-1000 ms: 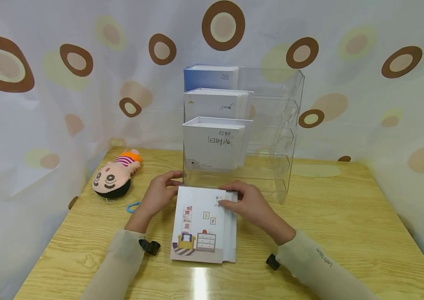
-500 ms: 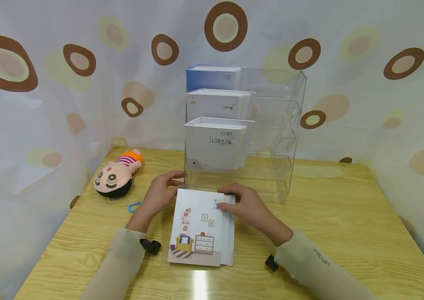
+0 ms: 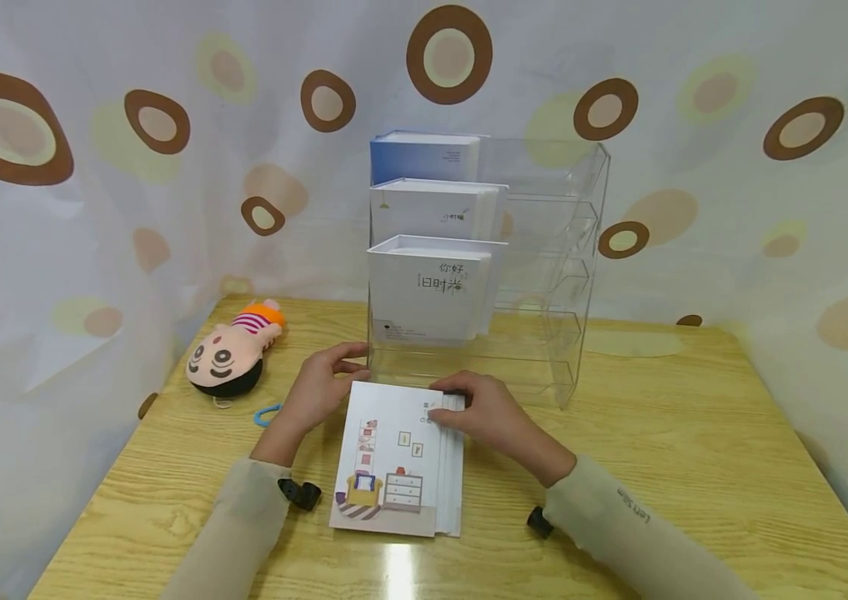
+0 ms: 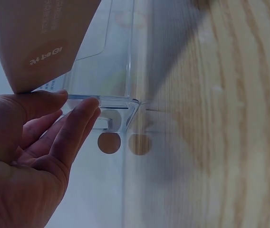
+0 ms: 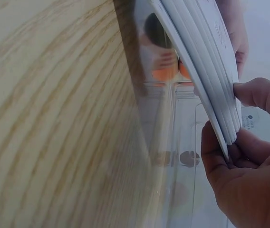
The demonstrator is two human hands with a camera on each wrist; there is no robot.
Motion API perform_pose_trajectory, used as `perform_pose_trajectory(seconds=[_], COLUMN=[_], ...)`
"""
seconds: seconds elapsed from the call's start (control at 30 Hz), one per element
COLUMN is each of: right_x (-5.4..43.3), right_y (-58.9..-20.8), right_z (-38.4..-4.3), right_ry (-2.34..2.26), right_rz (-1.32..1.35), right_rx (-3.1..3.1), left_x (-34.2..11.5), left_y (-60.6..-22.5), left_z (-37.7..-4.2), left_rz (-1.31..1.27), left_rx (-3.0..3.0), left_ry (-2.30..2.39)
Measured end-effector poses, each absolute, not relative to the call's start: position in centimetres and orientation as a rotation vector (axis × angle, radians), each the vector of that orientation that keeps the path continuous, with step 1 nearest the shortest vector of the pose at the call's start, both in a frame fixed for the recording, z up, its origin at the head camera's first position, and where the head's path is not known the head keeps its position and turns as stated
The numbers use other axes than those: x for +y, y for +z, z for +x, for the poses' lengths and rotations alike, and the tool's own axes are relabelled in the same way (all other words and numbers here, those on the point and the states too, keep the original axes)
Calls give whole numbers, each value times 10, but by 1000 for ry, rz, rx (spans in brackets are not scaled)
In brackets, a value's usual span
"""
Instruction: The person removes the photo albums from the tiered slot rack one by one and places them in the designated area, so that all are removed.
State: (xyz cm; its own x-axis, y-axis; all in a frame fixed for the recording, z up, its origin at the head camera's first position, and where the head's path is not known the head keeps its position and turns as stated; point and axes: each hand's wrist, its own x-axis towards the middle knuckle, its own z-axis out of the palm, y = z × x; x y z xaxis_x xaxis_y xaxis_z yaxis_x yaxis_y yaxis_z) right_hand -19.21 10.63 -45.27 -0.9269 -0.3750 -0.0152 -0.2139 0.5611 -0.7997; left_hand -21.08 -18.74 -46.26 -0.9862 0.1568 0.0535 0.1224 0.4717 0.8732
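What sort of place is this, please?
Perhaps a screened-off work corner: a yellowish wood-grain table, a clear plastic tiered rack, and white sheeting with brown rings on three sides.

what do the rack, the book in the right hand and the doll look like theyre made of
Rack: clear, glossy plastic, likely acrylic; see-through with shiny edges.
Book: probably card and paper, smooth; layered white edges show.
Doll: seemingly soft plush fabric, matte; rounded, without glare.

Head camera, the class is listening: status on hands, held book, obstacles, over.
Right hand pinching illustrated book. Left hand on lower left of rack. Plush doll off left, out of the way.
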Motion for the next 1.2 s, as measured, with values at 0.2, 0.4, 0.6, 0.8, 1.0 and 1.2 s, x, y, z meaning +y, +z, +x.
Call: perform_pose_trajectory(seconds=[0.2,0.4,0.6,0.8,1.0,1.2], right_x=[107,106,106,104,102,100], right_y=[-453,-452,-455,-456,-459,-463], right_z=[-193,-192,-193,-195,-197,-200], right_ry=[-1273,-1265,-1259,-1233,-1194,-1163], right_rz=[-506,-511,-524,-534,-519,-521], right_rx=[2587,2546,2537,2538,2546,2553], left_x=[-188,-189,-190,-190,-190,-190], left_y=[-461,-461,-462,-463,-463,-463], left_z=[-210,-210,-211,-211,-212,-212], left_rz=[272,276,284,283,296,275], left_rx=[2667,2652,2626,2607,2588,2574], left_ry=[1576,1583,1597,1615,1628,1637])
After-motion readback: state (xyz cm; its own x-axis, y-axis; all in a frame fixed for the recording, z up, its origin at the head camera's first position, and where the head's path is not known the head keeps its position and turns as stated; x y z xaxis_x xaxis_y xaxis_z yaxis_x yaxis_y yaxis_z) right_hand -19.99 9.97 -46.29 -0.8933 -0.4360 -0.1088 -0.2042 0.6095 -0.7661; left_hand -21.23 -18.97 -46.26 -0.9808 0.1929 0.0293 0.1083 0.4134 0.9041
